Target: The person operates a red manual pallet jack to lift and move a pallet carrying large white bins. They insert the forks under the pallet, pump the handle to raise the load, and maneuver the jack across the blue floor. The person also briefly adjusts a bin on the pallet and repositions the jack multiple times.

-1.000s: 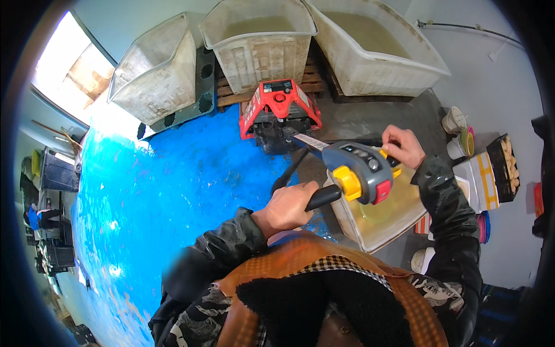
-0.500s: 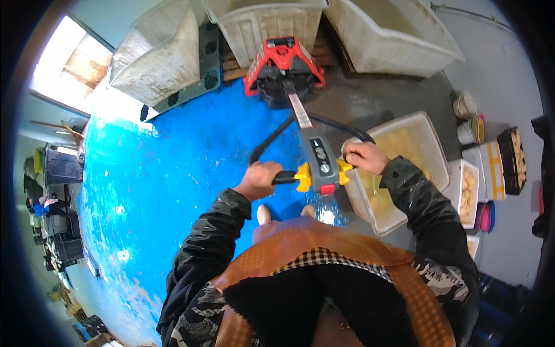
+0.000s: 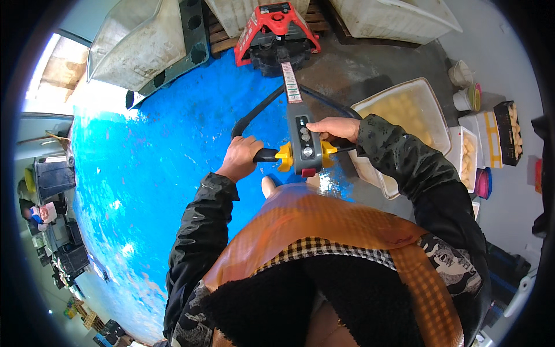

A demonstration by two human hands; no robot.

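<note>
A red and black electric pallet jack (image 3: 278,32) stands ahead of me, its tiller running back toward my body. At the near end is a grey control head (image 3: 297,115) with round buttons, yellow thumb levers (image 3: 284,157) and a red end button (image 3: 309,172). My left hand (image 3: 239,158) is closed round the left black grip. My right hand (image 3: 337,128) wraps the right grip, its thumb stretched onto the control head beside the buttons. The right grip is partly hidden under my fingers and sleeve.
Large white tubs (image 3: 136,52) stand ahead on a green plastic pallet (image 3: 194,49) and a wooden pallet (image 3: 222,41). Right of me, a white tub (image 3: 444,136) holds pale lumps in liquid. Buckets (image 3: 462,99) and boxes line the right wall. A person (image 3: 40,217) is far left.
My right hand has shifted so its thumb reaches the control head. The jack appears higher in view and the control head slightly further left and up. The left hand keeps its grip.
</note>
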